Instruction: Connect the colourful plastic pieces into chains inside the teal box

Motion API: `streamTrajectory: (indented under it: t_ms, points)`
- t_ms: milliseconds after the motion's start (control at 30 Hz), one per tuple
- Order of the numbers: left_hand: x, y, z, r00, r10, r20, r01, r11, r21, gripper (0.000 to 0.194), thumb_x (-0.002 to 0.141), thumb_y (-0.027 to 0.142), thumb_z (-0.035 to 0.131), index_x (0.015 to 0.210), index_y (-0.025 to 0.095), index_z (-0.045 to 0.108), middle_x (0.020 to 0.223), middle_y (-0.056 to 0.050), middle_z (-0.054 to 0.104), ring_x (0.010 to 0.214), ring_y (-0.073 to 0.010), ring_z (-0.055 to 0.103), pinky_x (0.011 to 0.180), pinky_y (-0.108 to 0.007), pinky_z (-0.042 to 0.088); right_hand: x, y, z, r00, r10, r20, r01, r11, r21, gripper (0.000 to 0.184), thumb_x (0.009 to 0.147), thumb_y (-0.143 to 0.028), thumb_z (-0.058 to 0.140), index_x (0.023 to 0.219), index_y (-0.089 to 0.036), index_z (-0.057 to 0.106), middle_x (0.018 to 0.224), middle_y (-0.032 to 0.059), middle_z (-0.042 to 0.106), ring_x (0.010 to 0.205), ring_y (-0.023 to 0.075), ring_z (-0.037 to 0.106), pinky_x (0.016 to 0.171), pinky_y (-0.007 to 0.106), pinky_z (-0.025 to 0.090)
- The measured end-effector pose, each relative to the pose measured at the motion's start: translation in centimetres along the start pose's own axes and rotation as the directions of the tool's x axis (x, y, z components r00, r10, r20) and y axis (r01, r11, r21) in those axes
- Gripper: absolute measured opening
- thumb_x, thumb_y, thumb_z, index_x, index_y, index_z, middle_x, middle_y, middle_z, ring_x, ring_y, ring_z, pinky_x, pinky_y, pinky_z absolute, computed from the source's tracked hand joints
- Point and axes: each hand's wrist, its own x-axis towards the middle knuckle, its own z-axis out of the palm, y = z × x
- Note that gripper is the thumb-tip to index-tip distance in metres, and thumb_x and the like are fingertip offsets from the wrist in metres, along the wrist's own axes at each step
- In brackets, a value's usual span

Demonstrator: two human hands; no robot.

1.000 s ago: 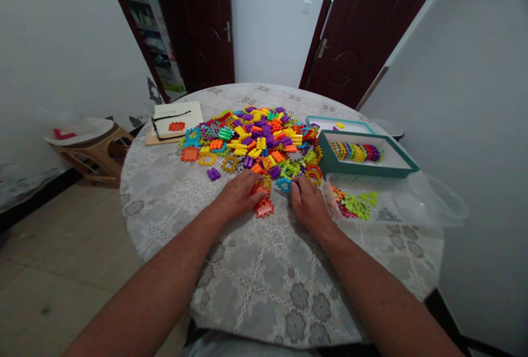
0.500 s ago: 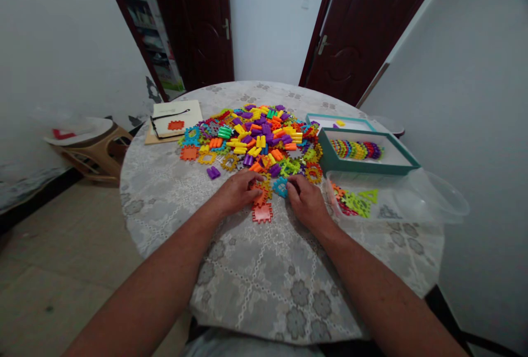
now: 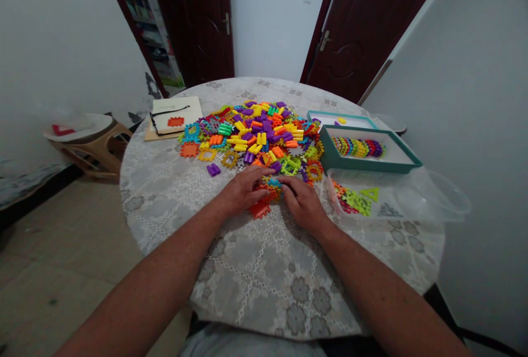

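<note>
My left hand (image 3: 243, 191) curls around a small group of joined toothed plastic tiles, its fingers and thumb at their left side. The lowest is an orange tile (image 3: 260, 210), lying near the tablecloth. My right hand (image 3: 304, 203) is closed in a pinch on a blue toothed tile (image 3: 273, 182), which sits against the upper part of the group. Fingers partly cover where the blue tile meets the others. Just beyond both hands rises a heap of mixed toy pieces (image 3: 264, 138), with yellow, purple and orange double-tube connectors on top.
Eyeglasses (image 3: 153, 125) and another orange tile (image 3: 176, 121) lie on a pale book (image 3: 181, 104) at left. At right stand a teal-edged box (image 3: 371, 167) with a row of colourful discs and a clear plastic tray (image 3: 388, 195) holding tiles. A purple connector (image 3: 213, 170) lies alone.
My right hand has brought the blue tile left, against the group in my left hand. The lower orange tile has tilted and shifted slightly left.
</note>
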Motion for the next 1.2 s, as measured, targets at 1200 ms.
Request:
streamTrajectory:
  t_ms: [1200]
  points:
    - [0.3, 0.3, -0.2, 0.995, -0.095, 0.029, 0.098, 0.987, -0.131, 0.019, 0.093, 0.036, 0.071, 0.107, 0.025, 0.077, 0.093, -0.004, 0.073, 0.080, -0.0198, 0.063, 0.076, -0.037, 0.051, 0.3, 0.4, -1.0, 0.981, 0.165, -0.101, -0.185, 0.953, -0.238, 0.021, 0.107, -0.034, 0.038, 0.094, -0.025, 0.051, 0.082, 0.0030, 0.063, 0.075, 0.0218, 0.059, 0.066, 0.032, 0.036]
